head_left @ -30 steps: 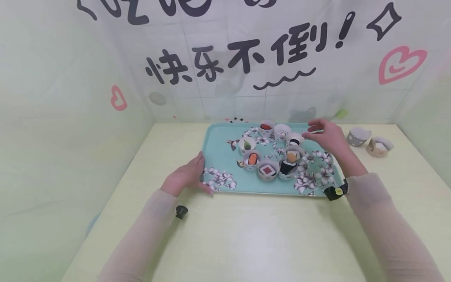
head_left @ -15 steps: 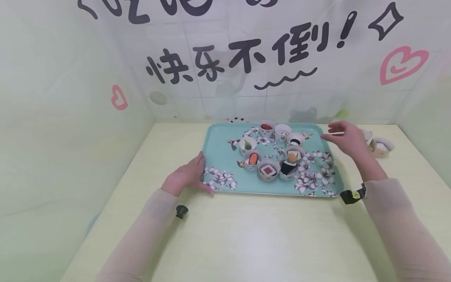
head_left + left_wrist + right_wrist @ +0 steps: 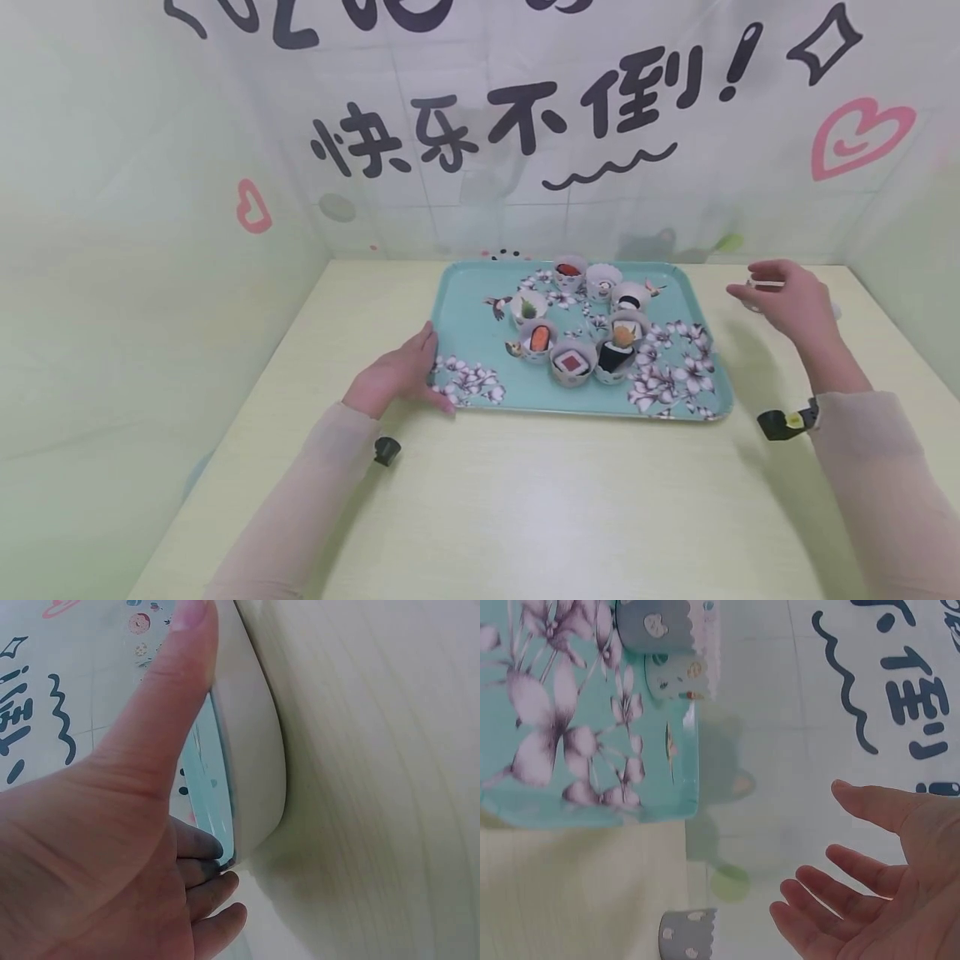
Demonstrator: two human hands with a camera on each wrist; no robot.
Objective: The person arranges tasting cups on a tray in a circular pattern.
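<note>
My left hand (image 3: pixel 401 371) rests against the left end of the teal floral tray (image 3: pixel 465 312), its thumb stretched along the front edge. In the left wrist view, the fingertips touch the tray's corner. Raised off the table beyond the tray's right side, my right hand (image 3: pixel 795 308) holds nothing, fingers parted and slightly bent. It mostly hides the paper cups behind it; a grey cup (image 3: pixel 686 934) shows in the right wrist view. Several paper cups with sushi pieces stand on the tray, among them an orange-topped piece (image 3: pixel 539 338) and a black-wrapped one (image 3: pixel 615 357).
The tray lies on a pale wooden table (image 3: pixel 525 500) near its back edge. Behind rises a white printed curtain (image 3: pixel 465 225) with dark characters and pink hearts. Further pale sheets close off the left and right sides.
My right hand has moved right, from above the tray's cups to beyond its right edge, over the cups on the table. The left hand stays on the tray.
</note>
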